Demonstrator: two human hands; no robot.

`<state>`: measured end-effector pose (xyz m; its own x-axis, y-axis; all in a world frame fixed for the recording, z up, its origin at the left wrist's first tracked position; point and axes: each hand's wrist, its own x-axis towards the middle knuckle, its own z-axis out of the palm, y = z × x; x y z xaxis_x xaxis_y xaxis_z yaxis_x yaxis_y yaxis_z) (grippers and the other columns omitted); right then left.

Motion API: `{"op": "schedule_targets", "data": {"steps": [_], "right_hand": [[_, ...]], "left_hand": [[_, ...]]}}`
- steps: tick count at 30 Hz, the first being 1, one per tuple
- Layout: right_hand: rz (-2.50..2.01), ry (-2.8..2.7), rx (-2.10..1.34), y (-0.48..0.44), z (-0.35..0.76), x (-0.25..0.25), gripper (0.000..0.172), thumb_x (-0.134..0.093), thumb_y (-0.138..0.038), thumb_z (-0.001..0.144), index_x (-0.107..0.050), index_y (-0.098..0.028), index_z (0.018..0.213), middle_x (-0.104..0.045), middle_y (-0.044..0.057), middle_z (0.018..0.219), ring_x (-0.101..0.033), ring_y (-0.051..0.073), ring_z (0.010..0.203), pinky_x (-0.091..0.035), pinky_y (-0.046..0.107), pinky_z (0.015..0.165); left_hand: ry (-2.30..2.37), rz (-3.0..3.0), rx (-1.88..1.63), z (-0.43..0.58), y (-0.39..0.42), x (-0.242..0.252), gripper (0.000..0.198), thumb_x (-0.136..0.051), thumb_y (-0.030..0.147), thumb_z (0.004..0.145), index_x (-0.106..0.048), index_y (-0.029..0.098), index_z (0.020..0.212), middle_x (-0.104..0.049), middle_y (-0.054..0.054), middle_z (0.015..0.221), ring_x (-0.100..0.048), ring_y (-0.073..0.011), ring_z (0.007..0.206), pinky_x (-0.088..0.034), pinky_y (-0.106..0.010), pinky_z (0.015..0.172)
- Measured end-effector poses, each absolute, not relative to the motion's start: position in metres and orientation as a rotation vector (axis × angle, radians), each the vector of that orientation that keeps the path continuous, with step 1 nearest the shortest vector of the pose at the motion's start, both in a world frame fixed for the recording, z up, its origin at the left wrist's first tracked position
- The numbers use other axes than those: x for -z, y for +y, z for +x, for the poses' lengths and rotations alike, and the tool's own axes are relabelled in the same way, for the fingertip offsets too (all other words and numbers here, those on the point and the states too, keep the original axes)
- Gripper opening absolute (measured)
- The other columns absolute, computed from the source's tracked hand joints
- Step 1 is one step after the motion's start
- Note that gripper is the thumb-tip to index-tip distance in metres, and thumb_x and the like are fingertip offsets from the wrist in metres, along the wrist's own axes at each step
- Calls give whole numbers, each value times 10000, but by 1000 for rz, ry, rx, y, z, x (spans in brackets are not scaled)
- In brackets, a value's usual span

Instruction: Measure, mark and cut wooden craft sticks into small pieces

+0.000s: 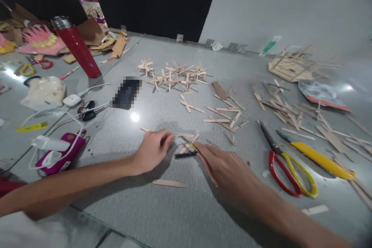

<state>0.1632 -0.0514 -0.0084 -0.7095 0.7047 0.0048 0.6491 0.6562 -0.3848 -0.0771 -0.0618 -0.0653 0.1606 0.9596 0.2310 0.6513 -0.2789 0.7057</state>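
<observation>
Near the middle of the table, my left hand (pixel 152 149) is closed, thumb and fingertips pinched at the near end of a pale wooden craft stick (pixel 186 135). My right hand (pixel 217 161) is closed around a thin yellow tool with a dark pointed tip (pixel 192 145); most of it is hidden in my fingers, so its kind is unclear. That tip points at the stick by my left fingertips. Crossed craft sticks (pixel 190 144) lie under the tool. A short black bar (pixel 185 155) reaches out beside my right fingers. Closer to me lies a single craft stick (pixel 170 183).
Joined craft-stick pieces (pixel 177 74) lie at the back, with loose ones (pixel 229 116) nearer. At right are scissors (pixel 286 170), a yellow utility knife (pixel 322 159) and a stick frame (pixel 293 68). At left are a red bottle (pixel 77 48), a phone (pixel 126 93) and a purple power bank (pixel 62 153).
</observation>
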Motion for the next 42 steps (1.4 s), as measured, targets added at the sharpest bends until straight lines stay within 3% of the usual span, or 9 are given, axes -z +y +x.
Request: {"op": "schedule_targets", "data": {"steps": [4, 10, 17, 21, 25, 29, 37, 42], "right_hand": [[-1097, -2739, -506, -47, 168, 16, 365, -420, -47, 971, -614, -178, 1252, -732, 107, 977, -707, 225, 799, -501, 319, 698], [-1132, -2662, -685, -39, 164, 21, 246, -366, -220, 1087, -602, -170, 1138, -732, 80, 850, -699, 230, 709, -466, 333, 645], [-1021, -2543, -848, -36, 165, 24, 314, -394, -212, 1093, -706, -209, 1130, -804, 101, 1003, -765, 240, 885, -552, 355, 799], [-1016, -2543, -843, -37, 165, 25, 310, -387, -215, 1092, -686, -203, 1171, -798, 120, 1063, -759, 249, 919, -543, 368, 813], [-1168, -2391, -951, -49, 150, 36, 291, -403, -262, 1079, -650, -207, 936, -736, 66, 822, -690, 215, 738, -487, 326, 687], [-1236, -2088, -1228, -68, 131, 52, 372, -375, -318, 1097, -490, -241, 752, -567, -21, 613, -557, 151, 553, -412, 263, 532], [-1313, -2376, -822, -69, 143, 59, 250, -375, -245, 1065, -619, -225, 1014, -691, 64, 798, -658, 238, 644, -436, 351, 611], [-1324, -2399, -987, -86, 149, 51, 302, -353, -294, 1096, -593, -245, 921, -692, 38, 740, -690, 224, 693, -468, 330, 638]], "left_hand": [[1473, 2212, -788, -80, -62, 64, 331, -372, 249, 1075, -611, 164, 863, -584, 19, 608, -493, -108, 495, -384, -229, 560], [1431, 2393, -699, -81, -69, 68, 287, -355, 241, 1088, -618, 149, 1020, -716, -68, 781, -652, -177, 616, -449, -265, 599], [1307, 2549, -682, -82, -72, 73, 304, -311, 276, 1141, -580, 150, 1205, -762, -55, 829, -733, -176, 700, -488, -242, 612], [1362, 2593, -749, -80, -74, 78, 405, -234, 275, 1150, -602, 155, 1029, -730, -55, 754, -693, -168, 617, -451, -247, 574], [1389, 2551, -766, -79, -72, 83, 427, -223, 276, 1148, -583, 164, 947, -652, -15, 633, -607, -146, 508, -385, -244, 529], [1423, 2467, -775, -78, -72, 84, 416, -229, 281, 1143, -562, 177, 917, -621, 2, 619, -562, -134, 487, -371, -242, 533], [1483, 2218, -821, -79, -67, 82, 390, -314, 317, 1100, -543, 194, 809, -505, 37, 560, -421, -107, 457, -305, -239, 519], [1608, 1985, -935, -85, -57, 75, 376, -311, 294, 1073, -505, 199, 766, -448, 48, 556, -380, -101, 455, -302, -244, 532]]}}
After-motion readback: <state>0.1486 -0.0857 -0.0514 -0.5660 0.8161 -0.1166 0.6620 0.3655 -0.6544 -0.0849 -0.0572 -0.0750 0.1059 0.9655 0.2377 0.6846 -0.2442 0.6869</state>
